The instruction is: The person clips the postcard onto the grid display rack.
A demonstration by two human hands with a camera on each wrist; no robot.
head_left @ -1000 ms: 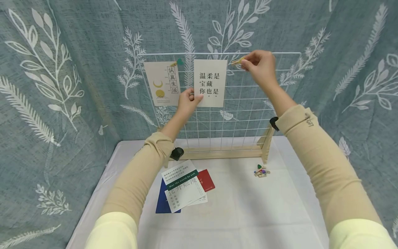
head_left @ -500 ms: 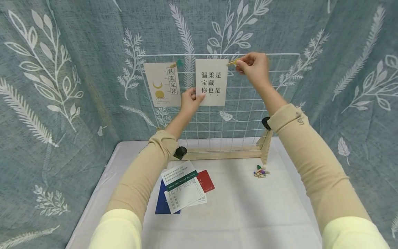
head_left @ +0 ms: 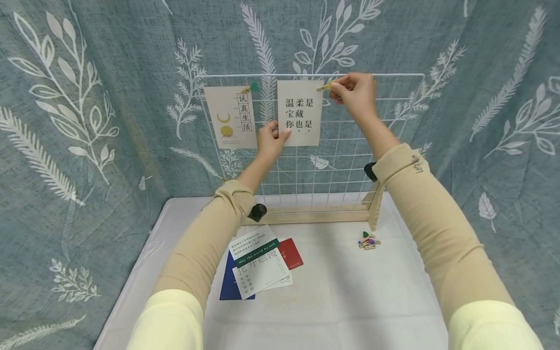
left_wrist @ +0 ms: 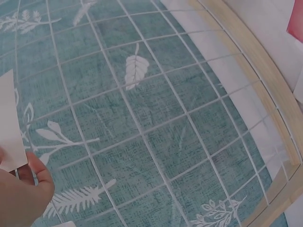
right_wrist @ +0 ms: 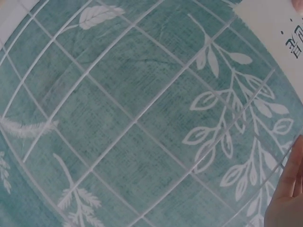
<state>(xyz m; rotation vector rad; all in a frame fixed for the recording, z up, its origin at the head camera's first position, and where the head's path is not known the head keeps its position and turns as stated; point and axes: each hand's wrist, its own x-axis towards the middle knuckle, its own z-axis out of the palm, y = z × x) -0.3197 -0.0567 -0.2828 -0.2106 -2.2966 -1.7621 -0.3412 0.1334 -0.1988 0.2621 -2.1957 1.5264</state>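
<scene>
Two hands up at our grid [head_left: 350, 160], left hand [head_left: 271, 141] pinching the card [head_left: 300, 113] by its lower corner, right hand [head_left: 355, 92] pinching a peg [head_left: 324, 87] at the card's top edge.

The head view looks forward and down across the table at the wire grid [head_left: 332, 160]; both wrist views sit close against that same grid.

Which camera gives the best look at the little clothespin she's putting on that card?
The head view: it shows the wooden clip pinched in the right hand at the card's top right corner, while the left hand holds the card's lower left. Neither wrist view shows the clip, only grid and a card corner.
</scene>
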